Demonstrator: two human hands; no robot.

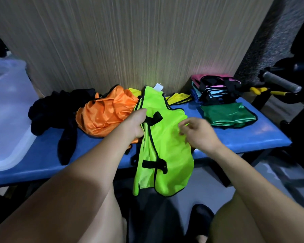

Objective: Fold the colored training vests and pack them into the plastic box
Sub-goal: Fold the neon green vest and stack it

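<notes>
A lime-green vest (165, 137) lies across the middle of a blue bench (244, 137), its lower half hanging over the near edge. The left hand (136, 124) grips the vest's left edge, fingers closed on the cloth. The right hand (199, 131) rests on its right side, fingers curled, pinching fabric. A clear plastic box (9, 111) sits at the bench's left end, and folded vests (216, 92) are stacked at the far right corner.
</notes>
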